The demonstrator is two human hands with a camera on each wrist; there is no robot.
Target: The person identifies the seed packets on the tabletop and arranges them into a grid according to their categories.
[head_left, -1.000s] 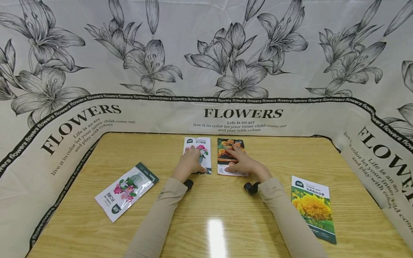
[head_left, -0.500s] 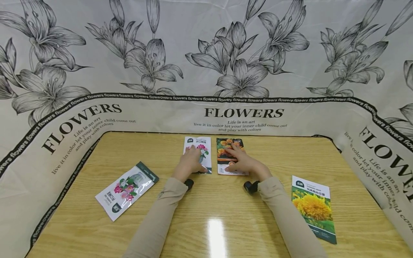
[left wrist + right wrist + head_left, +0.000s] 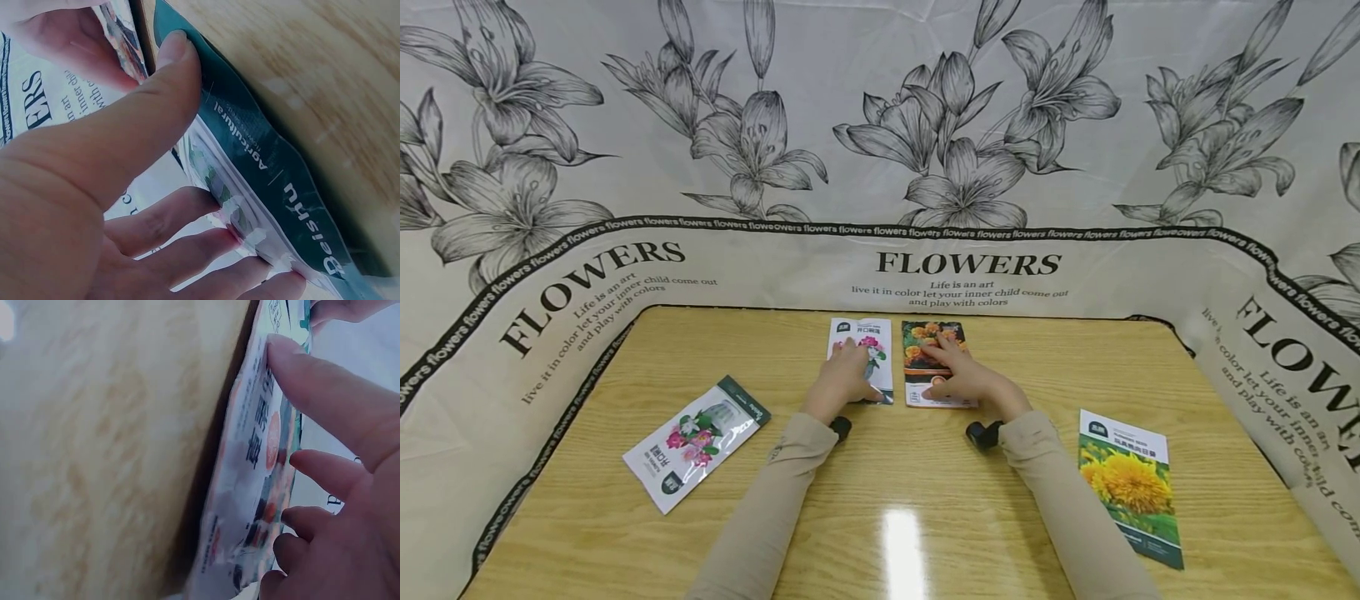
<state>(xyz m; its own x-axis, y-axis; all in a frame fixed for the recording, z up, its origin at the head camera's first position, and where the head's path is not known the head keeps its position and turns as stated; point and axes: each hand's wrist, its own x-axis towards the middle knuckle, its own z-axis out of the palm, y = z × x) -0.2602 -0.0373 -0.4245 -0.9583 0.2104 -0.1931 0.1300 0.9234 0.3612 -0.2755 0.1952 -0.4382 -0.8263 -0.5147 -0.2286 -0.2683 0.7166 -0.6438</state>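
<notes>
In the head view, my left hand (image 3: 841, 379) rests on a white seed packet (image 3: 882, 375) with pink flowers, near the far edge of the table. Its thumb (image 3: 181, 72) presses the dark green bottom strip, and the fingers spread over the printed front. Just to the right, my right hand (image 3: 968, 377) lies on a seed packet with orange flowers (image 3: 916, 357). The right thumb (image 3: 294, 359) touches this packet's white lower part, while the other fingers reach over its picture. Both packets lie side by side with a narrow gap. Each hand partly covers its packet.
Another pink-flower seed packet (image 3: 697, 443) lies slanted on the left of the wooden table (image 3: 842, 517). A seed packet with a yellow flower (image 3: 1127, 487) lies at the right, partly behind the right sleeve. Flower-printed cloth (image 3: 790, 271) borders the table's back and sides.
The orange-flower packet's top has shifted slightly left under my right hand, standing straighter beside the white one. Both hands stay nearly in place.
</notes>
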